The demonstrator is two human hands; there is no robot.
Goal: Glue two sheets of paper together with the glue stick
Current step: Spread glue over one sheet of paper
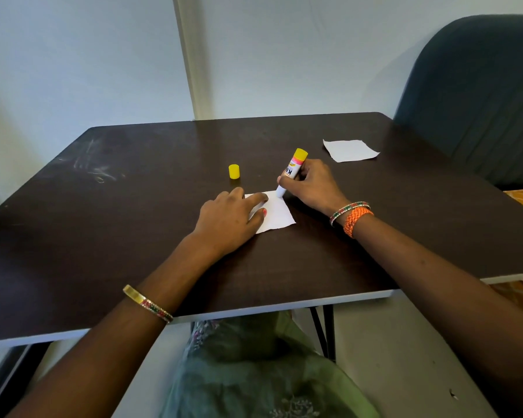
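Your right hand (310,184) grips the glue stick (291,173), tip on the paper (277,214) mid-counter; your left hand (228,220) presses it flat. Ease that pressure and the paper may drag or crumple. The second sheet (349,150) waits near the far right corner.

One printed label is legible in part: on the white band of the glue stick (293,168), large black capitals begin "KI", the remaining letters hidden under the fingers of the right hand (308,188) that grips it. Above that lettering, toward the stick's yellow end, a small mark on the pink band is too blurred to read.
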